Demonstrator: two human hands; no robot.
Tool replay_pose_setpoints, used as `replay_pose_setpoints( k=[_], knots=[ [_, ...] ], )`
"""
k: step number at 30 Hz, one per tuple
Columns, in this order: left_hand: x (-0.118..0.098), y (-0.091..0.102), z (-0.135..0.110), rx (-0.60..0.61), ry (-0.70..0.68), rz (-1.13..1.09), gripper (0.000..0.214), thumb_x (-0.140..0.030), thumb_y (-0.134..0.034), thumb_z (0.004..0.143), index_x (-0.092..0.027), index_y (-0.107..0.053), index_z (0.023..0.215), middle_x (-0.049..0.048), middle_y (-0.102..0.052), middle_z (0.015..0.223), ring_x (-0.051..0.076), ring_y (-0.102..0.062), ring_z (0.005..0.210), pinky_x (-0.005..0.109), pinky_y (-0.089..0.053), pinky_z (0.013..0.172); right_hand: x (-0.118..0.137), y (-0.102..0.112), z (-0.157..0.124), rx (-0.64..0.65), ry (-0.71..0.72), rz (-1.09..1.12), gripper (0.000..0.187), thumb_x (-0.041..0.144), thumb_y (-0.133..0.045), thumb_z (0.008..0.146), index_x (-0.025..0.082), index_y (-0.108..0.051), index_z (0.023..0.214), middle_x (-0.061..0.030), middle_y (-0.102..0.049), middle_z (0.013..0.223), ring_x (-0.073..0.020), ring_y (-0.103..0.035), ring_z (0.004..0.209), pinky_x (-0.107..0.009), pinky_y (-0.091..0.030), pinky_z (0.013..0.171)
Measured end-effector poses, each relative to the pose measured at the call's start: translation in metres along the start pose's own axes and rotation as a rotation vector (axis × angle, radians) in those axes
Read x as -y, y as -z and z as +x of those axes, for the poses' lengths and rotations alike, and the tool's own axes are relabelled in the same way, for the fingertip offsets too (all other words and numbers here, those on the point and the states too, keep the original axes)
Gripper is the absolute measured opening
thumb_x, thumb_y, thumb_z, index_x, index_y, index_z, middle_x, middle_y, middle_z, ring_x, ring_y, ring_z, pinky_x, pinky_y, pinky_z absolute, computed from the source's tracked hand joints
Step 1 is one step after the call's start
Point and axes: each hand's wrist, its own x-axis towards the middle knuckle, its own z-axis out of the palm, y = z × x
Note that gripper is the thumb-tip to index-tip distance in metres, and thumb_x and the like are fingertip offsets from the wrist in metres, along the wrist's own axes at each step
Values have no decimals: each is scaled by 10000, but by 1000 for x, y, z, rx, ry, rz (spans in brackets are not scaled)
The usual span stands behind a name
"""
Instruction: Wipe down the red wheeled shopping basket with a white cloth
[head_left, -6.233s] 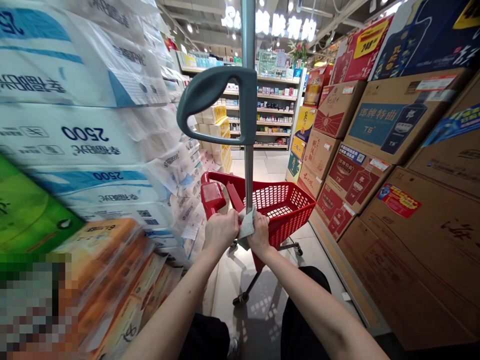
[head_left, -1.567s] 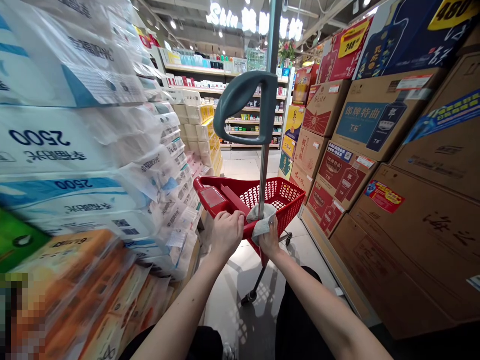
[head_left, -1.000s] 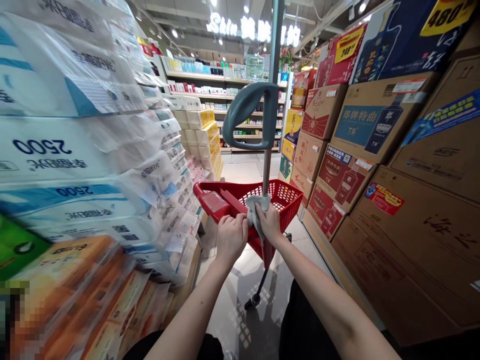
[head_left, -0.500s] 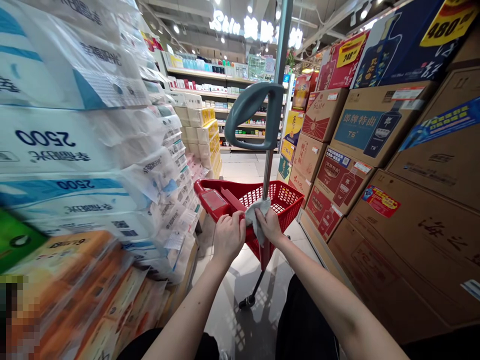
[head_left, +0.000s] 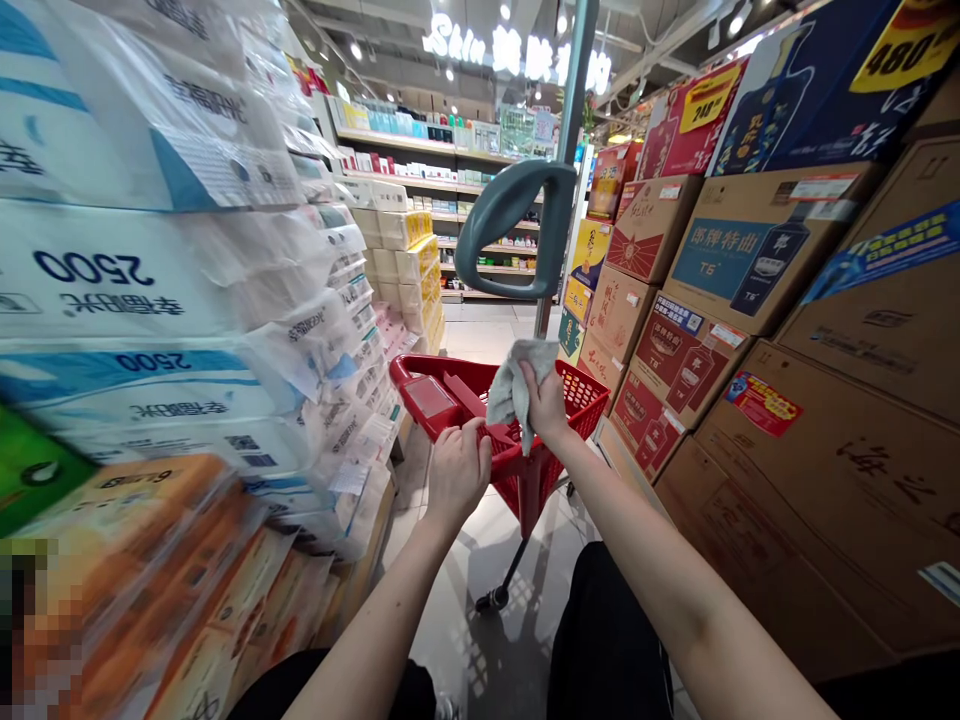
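Note:
A red plastic shopping basket cart (head_left: 528,492) stands in front of me on a dark caster leg. My left hand (head_left: 456,476) is closed over its near rim. In my right hand (head_left: 549,412) is a light grey cloth (head_left: 513,388), bunched against the metal pole (head_left: 577,85) just above the basket. The cloth and fingers hide that stretch of pole, so how far they wrap around it I cannot tell. Higher on the pole sits a grey loop handle (head_left: 471,240).
Wrapped tissue packs (head_left: 202,280) are stacked close on the left, with orange packs (head_left: 127,560) below. Cardboard cartons (head_left: 750,250) line the right side. Stocked shelves (head_left: 420,145) stand at the aisle's far end, beyond the tiled floor (head_left: 491,330).
My right hand has moved up the pole with the cloth, which now bunches higher. My left hand stays on the rim. The view has shifted slightly.

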Motion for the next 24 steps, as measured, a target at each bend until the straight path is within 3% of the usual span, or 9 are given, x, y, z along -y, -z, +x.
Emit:
replay_pose_setpoints(
  k=[5,8,11,15,19,24],
  knots=[
    [2,0,-1,-1,6,-19,297,-288,-350,922,-174,-449,1178,92,-617,973,234,-554,917,415,-394,906,-48,-5,-64,241,-16,-186,420,495,-369,923,141,-583,999,-84,-660,808,-206,-630,746,-289,-460,676],
    [3,3,0,29,-1,-21,301,-306,-345,928,-171,-452,1174,78,-616,919,225,-552,893,403,-390,910,-61,-5,-85,282,19,-211,402,452,-336,941,153,-599,1001,-94,-663,892,-208,-624,831,-307,-464,752],
    [6,9,3,83,-37,-35,299,-319,-342,929,-183,-469,1164,60,-621,875,220,-558,883,401,-382,914,-63,-6,-88,298,22,-183,388,463,-364,929,178,-623,982,-75,-666,895,-195,-621,826,-292,-465,746],
    [13,17,9,178,-129,-45,280,-321,-332,930,-208,-541,1078,55,-640,934,207,-564,889,382,-384,888,-60,-14,-80,249,-94,-143,387,521,-462,874,190,-658,830,-50,-672,787,-171,-620,715,-251,-450,652],
    [28,20,16,233,-187,-41,328,-300,-301,937,-214,-603,841,43,-638,870,187,-552,865,352,-394,856,-56,-24,-74,213,-183,-149,400,539,-522,822,194,-648,663,-28,-656,655,-146,-598,598,-225,-417,576],
    [33,14,16,221,-201,-12,416,-257,-284,930,-213,-548,612,28,-579,679,175,-517,756,356,-394,844,-59,-22,-71,217,-171,-165,388,494,-541,800,193,-615,567,-15,-631,573,-140,-579,545,-215,-400,535]
  ],
)
